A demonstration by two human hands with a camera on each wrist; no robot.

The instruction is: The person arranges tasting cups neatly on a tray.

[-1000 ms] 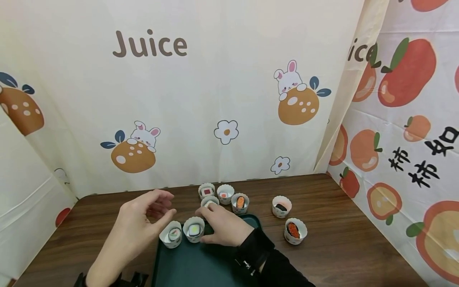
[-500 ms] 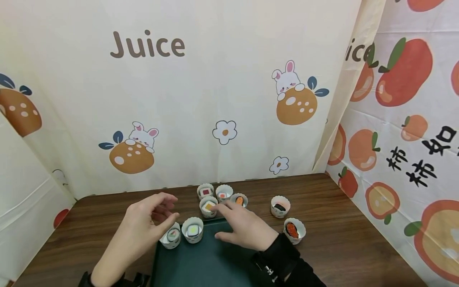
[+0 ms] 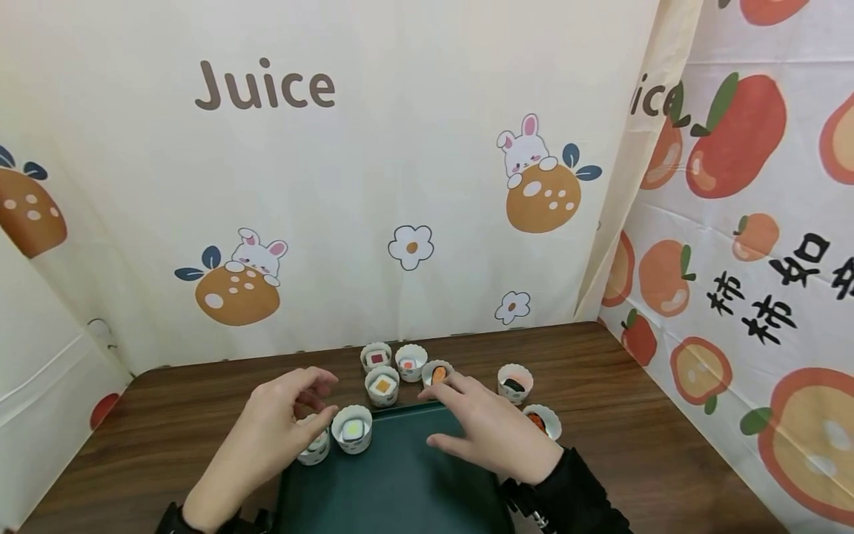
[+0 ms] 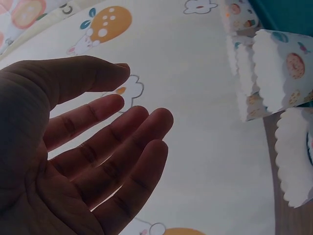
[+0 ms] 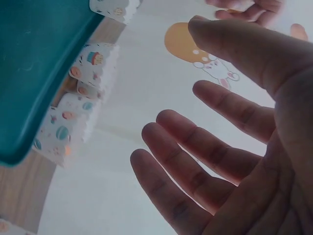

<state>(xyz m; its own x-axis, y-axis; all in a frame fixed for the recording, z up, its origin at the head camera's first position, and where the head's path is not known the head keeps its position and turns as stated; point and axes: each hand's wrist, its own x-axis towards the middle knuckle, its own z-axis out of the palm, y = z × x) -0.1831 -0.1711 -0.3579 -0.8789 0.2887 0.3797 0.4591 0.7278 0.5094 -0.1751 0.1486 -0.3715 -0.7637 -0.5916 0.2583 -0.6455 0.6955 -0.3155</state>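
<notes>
Green-filled cup (image 3: 353, 446) and left-corner cup (image 3: 312, 459), both small patterned cups with scalloped rims, stand side by side at the far left corner of the dark green tray (image 3: 394, 475); the second is partly hidden behind the left hand (image 3: 287, 415) in the head view. That hand holds nothing, its fingers loosely bent and thumb apart, and the left wrist view shows it clear of the cups. The right hand (image 3: 494, 430), likewise empty with fingers spread, hangs over the tray's right side, covering part of the orange-filled cup (image 3: 428, 373) in the head view. Beyond the tray on the brown table (image 3: 640, 445), the yellow-filled cup (image 3: 384, 402), red-filled cup (image 3: 365, 360) and pink-filled cup (image 3: 411, 376) cluster beside the orange one. Right of the tray are the black-filled cup (image 3: 515, 371) and, nearer, the red-orange-filled cup (image 3: 551, 421). Behind the table hangs a cream curtain (image 3: 360, 170) printed "Juice".
</notes>
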